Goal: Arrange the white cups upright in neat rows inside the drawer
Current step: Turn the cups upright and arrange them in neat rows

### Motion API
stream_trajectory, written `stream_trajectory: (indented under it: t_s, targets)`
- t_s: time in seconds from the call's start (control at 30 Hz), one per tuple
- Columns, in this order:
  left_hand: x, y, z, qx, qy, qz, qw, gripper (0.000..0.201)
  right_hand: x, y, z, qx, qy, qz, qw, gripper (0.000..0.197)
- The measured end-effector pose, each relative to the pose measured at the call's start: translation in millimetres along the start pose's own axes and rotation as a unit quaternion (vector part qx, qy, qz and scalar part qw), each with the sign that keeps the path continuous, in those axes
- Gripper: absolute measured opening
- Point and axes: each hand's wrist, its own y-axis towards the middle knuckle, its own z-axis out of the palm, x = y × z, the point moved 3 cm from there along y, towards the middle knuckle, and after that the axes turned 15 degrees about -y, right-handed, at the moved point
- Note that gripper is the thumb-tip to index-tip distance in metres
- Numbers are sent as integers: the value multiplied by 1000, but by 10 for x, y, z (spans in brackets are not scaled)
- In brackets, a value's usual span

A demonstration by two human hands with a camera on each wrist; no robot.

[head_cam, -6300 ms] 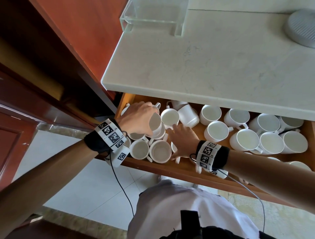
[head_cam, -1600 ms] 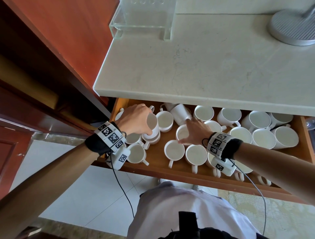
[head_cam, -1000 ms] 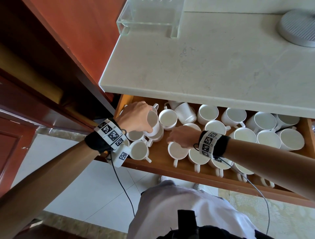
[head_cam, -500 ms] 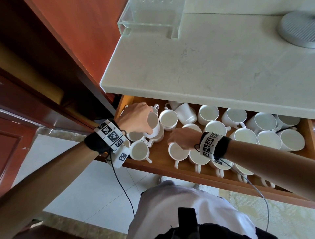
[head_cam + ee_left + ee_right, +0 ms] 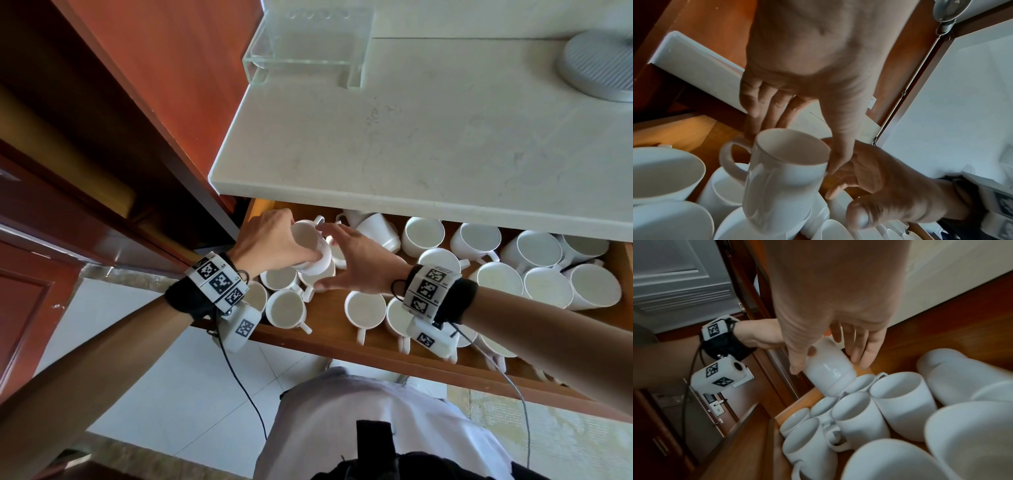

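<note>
So the left hand (image 5: 270,240) is gripping one white cup (image 5: 310,248) by the body, fingers and thumb curled around it, holding it tilted above the heap at the 9 o'clock end of the drawer (image 5: 342,346), its base sitting in the mouth of a cup below. The right hand (image 5: 356,262) is coming in from 3 o'clock with fingers spread and mostly straight, reaching for the same cup; from the wrist views its thumb and fingertips look like they're touching the cup's side, but it isn't wrapping around it, so I'm calling it open. My read is that this is the un-stacking step: pulling a cup off the pile so it can go down upright on the drawer floor. The next move probably calls for lifting it clear without dragging the cup underneath, then finding a bare patch of wood, and there's one right at 6 o'clock of the hands, next to an upright cup (image 5: 364,310) in the front row. What's in the way: the countertop (image 5: 428,137) is overhanging the back of the drawer, so headroom looks tight, and a tipped-over cup (image 5: 378,231) is lying on its side just at 3 o'clock of the held one. Cups toward the far 3 o'clock end are bunching up, some leaning. Plenty left to sort, I'd say.
</note>
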Motion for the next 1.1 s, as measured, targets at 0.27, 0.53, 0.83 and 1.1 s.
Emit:
stream_trajectory:
  t_s: [0.27,0.53,0.83,1.1]
  targets:
    - [-66,57,-64,-16,-4,-19,1000,71,219,207,91,-93,8,51,994,98]
    - [133,175,-51,86,-65,62,992,56,69,159,24,-73,32,86,993,92]
    - [97,267,112,85,-53,140,985,23,10,-63,-50,-1,-4,60,998,95]
    - [-72,132,246,45,-28,159,986,32,28,-111,-86,8,-111,25,993,97]
